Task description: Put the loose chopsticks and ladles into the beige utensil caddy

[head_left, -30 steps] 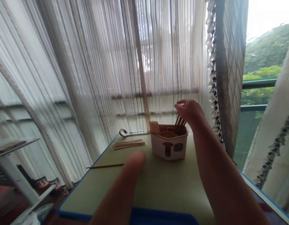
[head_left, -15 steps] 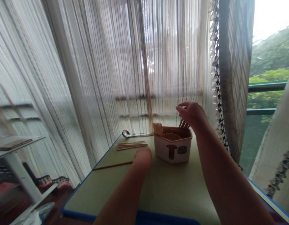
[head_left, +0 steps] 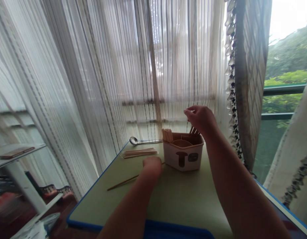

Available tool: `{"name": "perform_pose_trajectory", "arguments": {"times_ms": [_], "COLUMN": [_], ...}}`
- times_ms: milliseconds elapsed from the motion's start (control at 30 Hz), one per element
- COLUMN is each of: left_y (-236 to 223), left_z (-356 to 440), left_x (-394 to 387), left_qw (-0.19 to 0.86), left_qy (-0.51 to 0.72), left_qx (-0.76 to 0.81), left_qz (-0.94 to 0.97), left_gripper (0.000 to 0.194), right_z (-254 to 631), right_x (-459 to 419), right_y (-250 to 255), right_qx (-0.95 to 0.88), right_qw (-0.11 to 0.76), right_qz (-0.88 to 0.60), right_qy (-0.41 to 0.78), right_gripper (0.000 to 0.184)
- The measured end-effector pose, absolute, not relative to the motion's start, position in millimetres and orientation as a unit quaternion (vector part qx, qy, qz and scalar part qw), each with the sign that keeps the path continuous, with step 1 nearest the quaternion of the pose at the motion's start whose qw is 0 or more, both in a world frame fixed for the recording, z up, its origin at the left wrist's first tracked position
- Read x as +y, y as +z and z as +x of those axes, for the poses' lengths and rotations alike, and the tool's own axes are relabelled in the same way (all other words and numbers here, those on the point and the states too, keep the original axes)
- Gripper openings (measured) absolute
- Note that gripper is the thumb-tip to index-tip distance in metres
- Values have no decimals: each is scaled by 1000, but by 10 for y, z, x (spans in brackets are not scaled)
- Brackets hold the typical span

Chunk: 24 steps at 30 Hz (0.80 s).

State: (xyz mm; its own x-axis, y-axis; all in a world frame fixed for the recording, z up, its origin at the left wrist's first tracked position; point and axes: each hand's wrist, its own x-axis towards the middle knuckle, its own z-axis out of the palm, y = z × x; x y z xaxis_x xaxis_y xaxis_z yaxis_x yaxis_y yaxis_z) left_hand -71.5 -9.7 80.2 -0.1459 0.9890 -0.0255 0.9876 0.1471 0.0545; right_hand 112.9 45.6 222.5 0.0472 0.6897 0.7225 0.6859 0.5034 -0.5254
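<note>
My left hand [head_left: 153, 163] is low over the table, closed on a thin brown chopstick [head_left: 122, 183]; its fingers are turned away from view. One end of the chopstick slants toward the near left, and the other pokes out by the organizer. My right hand [head_left: 200, 117] is raised over the right rear of a white and brown utensil organizer [head_left: 182, 159], fingers bent into a pinch. Below it several dark chopsticks [head_left: 194, 131] stand in the organizer, their tops partly behind the hand. What the pinch holds is hidden. A bunch of pale sticks [head_left: 167, 135] stands in the left compartment.
A packet of pale chopsticks [head_left: 140, 152] lies left of the organizer. Behind it is a slotted metal ladle [head_left: 135, 141]. The green table [head_left: 183, 202] has a blue edge. Sheer curtains [head_left: 113, 66] hang behind, and a white side table [head_left: 19, 151] stands left.
The chopstick under my left hand has turned and shifted right, its near end now pointing closer to me. My right hand is slightly higher and further left.
</note>
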Motion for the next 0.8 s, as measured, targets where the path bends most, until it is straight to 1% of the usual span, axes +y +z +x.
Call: {"name": "perform_pose_trajectory", "arguments": {"times_ms": [100,167,233,300,333,433,467,567,700,800], "left_y": [826,823,813,807,808,818,820,806,776,771], "left_z": [-634,-590,-568,-573,-584,-627,-636,-634,-593,-580], "left_x": [-133,-138,-154,-197,-227,-305,-315,-282,-184,-145], "left_qw": [9,9,9,9,17,63,70,38,1,-14], "left_qy": [40,70,76,43,17,-59,-71,-57,-29,-34], "left_qx": [702,658,648,657,662,654,649,647,650,637], "left_qz": [711,750,758,752,749,751,754,759,760,770], "left_gripper": [31,29,27,28,32,52,52,36,36,31], "right_z": [1170,1211,1254,1291,1307,1342,1349,1354,1330,1306], "right_x": [456,455,456,457,457,464,468,483,480,459], "right_y": [2234,2240,2248,2256,2261,2270,2270,2265,2265,2274], "right_qx": [-685,-681,-678,-676,-673,-668,-667,-665,-670,-675], "right_qw": [538,544,546,549,552,564,567,565,552,553], "right_qz": [-491,-489,-491,-491,-491,-485,-483,-487,-495,-487], "right_qy": [15,20,22,25,28,32,33,34,37,37], "right_gripper": [33,34,34,33,33,33,33,33,31,30]}}
